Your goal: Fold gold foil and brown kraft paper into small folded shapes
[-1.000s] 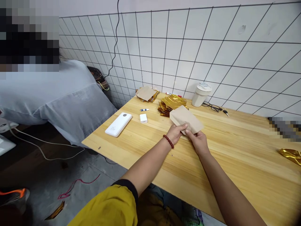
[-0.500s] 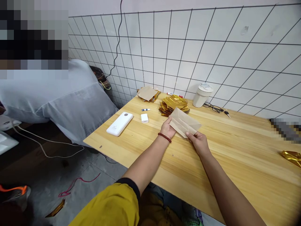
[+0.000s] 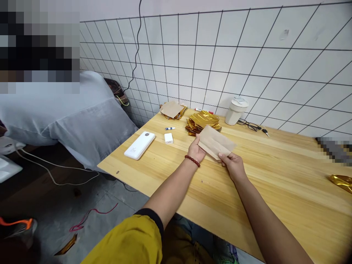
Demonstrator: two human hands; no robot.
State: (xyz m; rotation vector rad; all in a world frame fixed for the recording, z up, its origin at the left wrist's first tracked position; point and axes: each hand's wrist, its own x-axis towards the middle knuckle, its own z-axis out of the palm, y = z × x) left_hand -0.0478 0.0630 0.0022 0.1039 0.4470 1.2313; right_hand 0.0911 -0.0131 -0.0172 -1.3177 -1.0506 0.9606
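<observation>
A brown paper envelope point(image 3: 215, 141) is held just above the wooden table point(image 3: 275, 183), between both of my hands. My left hand point(image 3: 195, 149), with a red bead bracelet at the wrist, grips its left end. My right hand point(image 3: 233, 164) pinches its near right corner. Right behind the envelope lies a heap of gold foil pieces point(image 3: 202, 121).
A white power bank point(image 3: 139, 145), a small white charger point(image 3: 168, 138) and a tiny stick lie at the left of the table. Further back lie a brown paper stack point(image 3: 172, 108), a white cup point(image 3: 235, 110), glasses point(image 3: 249, 125) and keys. A person in grey point(image 3: 68, 113) sits at left. Gold foil point(image 3: 341, 181) lies far right.
My left hand slid from the envelope's near edge to its left end, and the envelope was turned and flattened between my hands. The view shifted slightly.
</observation>
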